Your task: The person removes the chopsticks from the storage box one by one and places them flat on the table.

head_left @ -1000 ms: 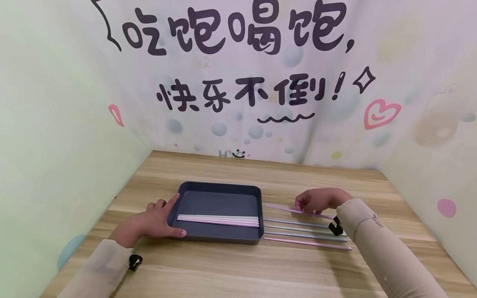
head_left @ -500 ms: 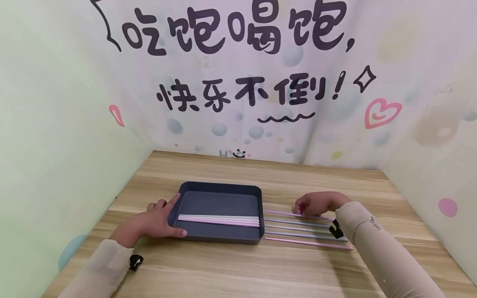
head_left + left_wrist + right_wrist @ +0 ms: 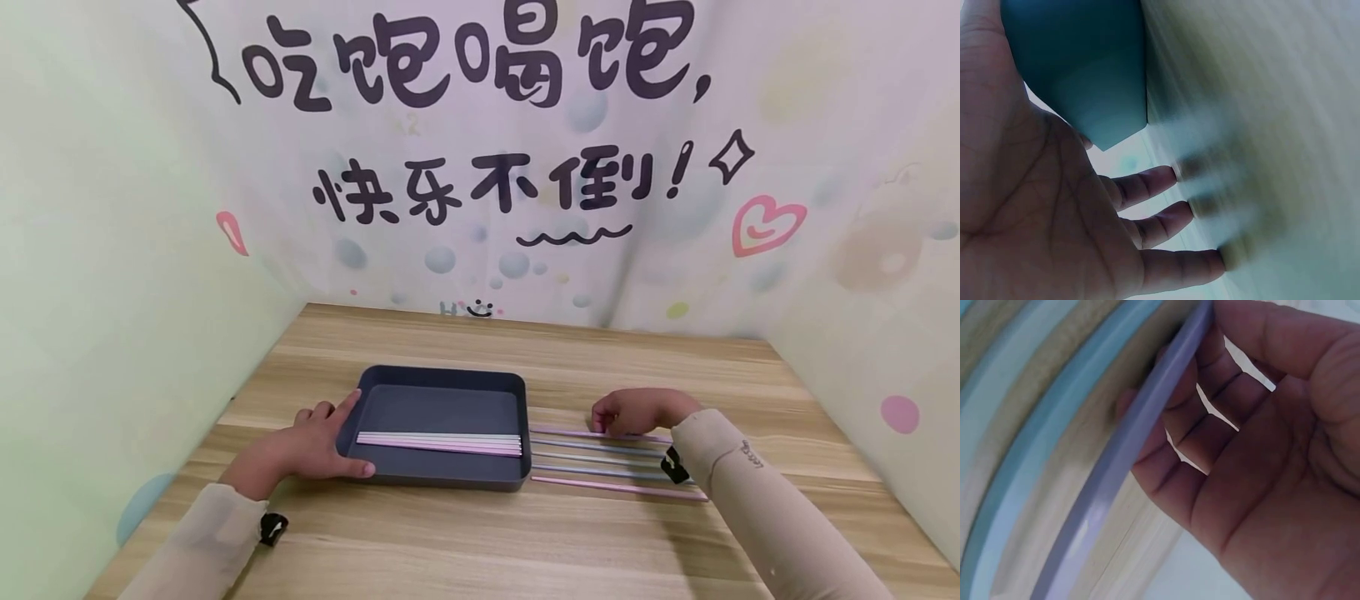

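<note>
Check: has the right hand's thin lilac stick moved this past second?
Yes: the lilac stick moved down the head view, judged against the dark grey rectangular tray.

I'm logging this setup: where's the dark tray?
In the head view, the dark tray sits just left of centre, with the left hand at its left end and a row of chopsticks beside its right end.

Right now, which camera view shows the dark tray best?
The head view: the dark tray appears almost whole, the left hand hiding some rim. The left wrist view shows only part of its outside; the right wrist view, none.
</note>
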A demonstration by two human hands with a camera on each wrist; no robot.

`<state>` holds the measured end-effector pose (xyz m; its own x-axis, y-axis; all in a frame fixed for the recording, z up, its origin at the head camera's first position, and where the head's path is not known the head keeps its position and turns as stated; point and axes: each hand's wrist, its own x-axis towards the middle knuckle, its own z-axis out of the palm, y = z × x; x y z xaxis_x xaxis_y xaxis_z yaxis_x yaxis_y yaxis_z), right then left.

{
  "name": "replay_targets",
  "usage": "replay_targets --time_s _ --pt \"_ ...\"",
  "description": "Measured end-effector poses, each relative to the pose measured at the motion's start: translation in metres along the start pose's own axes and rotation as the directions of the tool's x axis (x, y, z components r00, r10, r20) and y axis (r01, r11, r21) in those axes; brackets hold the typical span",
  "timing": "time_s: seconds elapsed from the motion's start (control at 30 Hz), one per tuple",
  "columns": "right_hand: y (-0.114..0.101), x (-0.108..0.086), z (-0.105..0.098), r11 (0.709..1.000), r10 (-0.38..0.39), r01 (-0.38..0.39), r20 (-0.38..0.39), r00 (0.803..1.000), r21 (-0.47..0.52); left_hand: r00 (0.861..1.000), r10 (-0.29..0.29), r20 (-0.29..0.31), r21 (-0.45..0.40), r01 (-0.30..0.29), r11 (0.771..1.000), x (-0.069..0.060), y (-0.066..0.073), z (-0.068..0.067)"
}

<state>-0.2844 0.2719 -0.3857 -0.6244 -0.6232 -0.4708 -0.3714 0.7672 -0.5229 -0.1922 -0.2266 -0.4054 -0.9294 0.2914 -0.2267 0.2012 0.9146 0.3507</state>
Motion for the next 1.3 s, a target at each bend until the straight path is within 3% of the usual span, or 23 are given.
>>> replay_targets --time_s 0.43,1.3 --pt "-0.0038 0.0007 0.0058 0.995 0.006 -0.011 -0.043 0.999 -0.101 1.000 -0.019 0.007 -0.009 0.019 1.000 -0.0004 0.0009 0.0013" --pt "0.0018 0.0003 0.0079 0.999 -0.033 0.032 -0.060 0.998 -0.010 1.000 0.002 0.008 -0.017 -0.002 1.000 -0.0009 -0.0009 0.0001"
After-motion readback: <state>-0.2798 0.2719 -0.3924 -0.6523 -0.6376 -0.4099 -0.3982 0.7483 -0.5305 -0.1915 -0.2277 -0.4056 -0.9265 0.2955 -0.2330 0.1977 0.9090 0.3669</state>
